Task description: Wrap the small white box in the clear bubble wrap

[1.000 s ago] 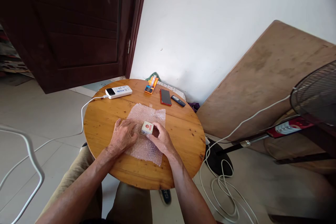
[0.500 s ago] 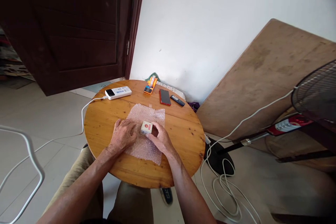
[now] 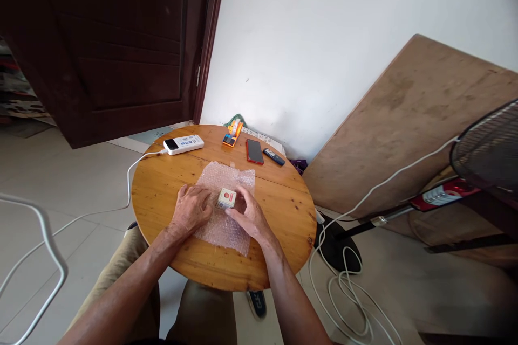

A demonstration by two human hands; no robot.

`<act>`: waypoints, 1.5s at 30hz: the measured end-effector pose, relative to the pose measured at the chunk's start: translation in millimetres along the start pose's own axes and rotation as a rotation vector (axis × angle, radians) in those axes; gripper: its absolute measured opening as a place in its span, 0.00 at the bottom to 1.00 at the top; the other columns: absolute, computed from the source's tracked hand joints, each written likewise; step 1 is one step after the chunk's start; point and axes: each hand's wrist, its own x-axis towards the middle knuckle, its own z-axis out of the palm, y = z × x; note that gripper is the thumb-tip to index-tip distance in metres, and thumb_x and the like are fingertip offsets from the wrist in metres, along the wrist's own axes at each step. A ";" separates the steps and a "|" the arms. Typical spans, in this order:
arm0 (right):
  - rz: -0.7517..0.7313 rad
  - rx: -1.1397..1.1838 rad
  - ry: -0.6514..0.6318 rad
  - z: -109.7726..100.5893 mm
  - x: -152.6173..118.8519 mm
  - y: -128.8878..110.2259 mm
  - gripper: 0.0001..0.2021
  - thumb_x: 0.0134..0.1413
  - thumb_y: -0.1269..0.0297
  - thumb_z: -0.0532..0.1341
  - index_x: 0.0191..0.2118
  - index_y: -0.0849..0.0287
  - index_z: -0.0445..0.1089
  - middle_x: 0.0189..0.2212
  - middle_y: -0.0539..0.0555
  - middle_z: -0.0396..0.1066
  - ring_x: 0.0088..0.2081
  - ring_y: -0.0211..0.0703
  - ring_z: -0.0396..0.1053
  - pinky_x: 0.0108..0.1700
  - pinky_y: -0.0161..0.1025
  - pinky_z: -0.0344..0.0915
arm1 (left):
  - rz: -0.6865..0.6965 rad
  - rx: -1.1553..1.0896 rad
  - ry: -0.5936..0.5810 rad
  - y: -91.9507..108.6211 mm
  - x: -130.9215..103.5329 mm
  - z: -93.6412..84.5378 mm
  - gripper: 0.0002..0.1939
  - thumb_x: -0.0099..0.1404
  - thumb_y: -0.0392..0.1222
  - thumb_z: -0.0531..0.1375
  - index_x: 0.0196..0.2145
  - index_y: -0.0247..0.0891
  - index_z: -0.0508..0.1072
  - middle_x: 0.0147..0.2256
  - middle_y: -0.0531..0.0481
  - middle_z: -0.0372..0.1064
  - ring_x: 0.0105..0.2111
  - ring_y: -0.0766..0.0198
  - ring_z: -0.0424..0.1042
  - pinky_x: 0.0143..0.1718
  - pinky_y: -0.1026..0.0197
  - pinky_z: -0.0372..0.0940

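Note:
A small cream-coloured box [image 3: 227,198] with red print lies on a sheet of bubble wrap [image 3: 220,175], near its middle. My right hand [image 3: 253,216] curves around the box's right side, its thumb at the near corner and a fingertip at the far corner. Part of that side is hidden by the hand. To the left, my left hand [image 3: 191,209] rests flat on the wrap's left edge with its fingers spread. Its fingertips are close to the box and hold nothing.
On the round wooden table [image 3: 283,210] are a white power bank [image 3: 184,144] with a cable, an orange tape dispenser [image 3: 233,133], a red-edged phone [image 3: 254,151] and a dark blue handheld item [image 3: 274,157]. A standing fan [image 3: 485,145] is at right.
The small box has turned slightly on the wrap. My right index finger sits a little farther from it than before. My left hand has stayed in place, and the view has shifted slightly.

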 end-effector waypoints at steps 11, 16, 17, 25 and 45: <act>-0.265 -0.413 -0.200 -6.2 -71.8 -40.9 0.14 0.52 0.70 0.64 0.46 0.57 0.72 0.54 0.59 0.69 0.54 0.53 0.66 0.58 0.51 0.63 | -0.026 -0.093 0.060 -3.9 2.2 3.5 0.17 0.58 0.35 0.55 0.43 0.41 0.76 0.48 0.45 0.76 0.51 0.51 0.72 0.58 0.43 0.56; -0.295 -0.443 -0.052 5.9 -71.3 -33.6 0.11 0.61 0.75 0.53 0.37 0.57 0.72 0.45 0.57 0.75 0.45 0.47 0.72 0.48 0.44 0.68 | 0.044 -0.184 0.133 -4.7 -7.1 -18.1 0.17 0.60 0.39 0.56 0.46 0.38 0.75 0.50 0.41 0.74 0.52 0.50 0.72 0.60 0.41 0.57; -0.281 -0.409 -0.045 4.1 -68.7 -34.8 0.10 0.61 0.75 0.53 0.36 0.56 0.71 0.43 0.56 0.75 0.44 0.46 0.72 0.47 0.42 0.68 | 0.117 -0.197 0.100 -3.2 -11.8 -24.8 0.18 0.60 0.40 0.57 0.48 0.39 0.75 0.51 0.43 0.74 0.53 0.49 0.70 0.60 0.40 0.57; -0.203 -0.179 -0.196 -24.4 -53.3 -54.3 0.07 0.60 0.70 0.57 0.32 0.56 0.70 0.39 0.52 0.76 0.42 0.42 0.73 0.45 0.38 0.66 | 0.371 -0.028 0.080 0.1 -43.6 -22.2 0.09 0.61 0.32 0.58 0.39 0.41 0.76 0.49 0.46 0.74 0.58 0.47 0.64 0.62 0.36 0.51; -0.139 -0.234 -0.230 -12.7 13.3 -27.6 0.24 0.51 0.74 0.64 0.55 0.55 0.67 0.51 0.56 0.72 0.53 0.49 0.69 0.55 0.47 0.63 | 0.388 -0.131 0.174 1.8 -48.4 -9.6 0.08 0.60 0.28 0.58 0.32 0.39 0.73 0.48 0.46 0.73 0.55 0.51 0.66 0.60 0.37 0.55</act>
